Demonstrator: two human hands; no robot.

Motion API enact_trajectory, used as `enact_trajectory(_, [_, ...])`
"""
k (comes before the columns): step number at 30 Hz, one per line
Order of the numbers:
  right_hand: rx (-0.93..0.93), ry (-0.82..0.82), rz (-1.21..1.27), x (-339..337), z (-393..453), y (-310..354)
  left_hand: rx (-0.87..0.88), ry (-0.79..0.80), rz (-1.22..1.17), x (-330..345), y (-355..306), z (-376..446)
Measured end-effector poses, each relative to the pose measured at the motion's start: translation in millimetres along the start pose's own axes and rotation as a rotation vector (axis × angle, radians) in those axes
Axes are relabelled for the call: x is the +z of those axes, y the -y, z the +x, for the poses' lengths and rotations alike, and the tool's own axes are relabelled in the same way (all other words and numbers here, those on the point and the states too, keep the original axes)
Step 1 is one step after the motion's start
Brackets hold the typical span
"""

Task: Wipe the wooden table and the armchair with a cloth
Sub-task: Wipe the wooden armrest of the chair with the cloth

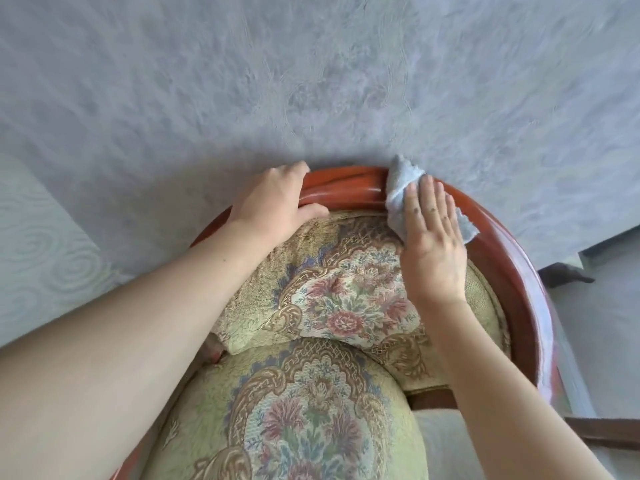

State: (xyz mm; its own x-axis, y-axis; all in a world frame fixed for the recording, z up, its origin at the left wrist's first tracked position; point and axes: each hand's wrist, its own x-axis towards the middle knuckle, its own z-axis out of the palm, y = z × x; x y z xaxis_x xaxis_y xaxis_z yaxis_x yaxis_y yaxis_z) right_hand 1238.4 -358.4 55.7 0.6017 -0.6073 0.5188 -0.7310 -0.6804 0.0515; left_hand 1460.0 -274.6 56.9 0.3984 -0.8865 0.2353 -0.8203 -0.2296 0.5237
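Note:
An armchair with a curved red-brown wooden back rail (346, 188) and floral green upholstery (346, 299) fills the lower middle of the head view. A small grey cloth (398, 188) lies over the top of the rail, right of centre. My right hand (433, 244) presses flat on the cloth with straight fingers. My left hand (273, 206) grips the rail to the left, fingers curled over its far side and thumb on the cushion edge. The wooden table is out of view.
A grey textured wall (311, 81) stands directly behind the chair back. A pale patterned surface (45, 258) lies at the left. A dark wooden piece (568, 275) shows at the right beyond the chair's rail.

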Motion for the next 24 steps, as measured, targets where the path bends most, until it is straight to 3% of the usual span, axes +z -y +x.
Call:
enact_trajectory(7, [0.376,0.017,0.159,-14,-25,-31,-0.099,0.094,0.029,-8,1,-12])
enact_trajectory(14, [0.594,-0.147,0.787,-50,-30,11,-0.218,-0.059,-0.012,-44,8,-81])
enact_trajectory(18, [0.697,0.085,1.3,-53,-72,68,-0.372,-0.037,0.126,-65,38,-184])
enact_trajectory(24, [0.64,0.372,1.602,-52,-136,149,-0.655,0.022,0.12,-86,66,-341])
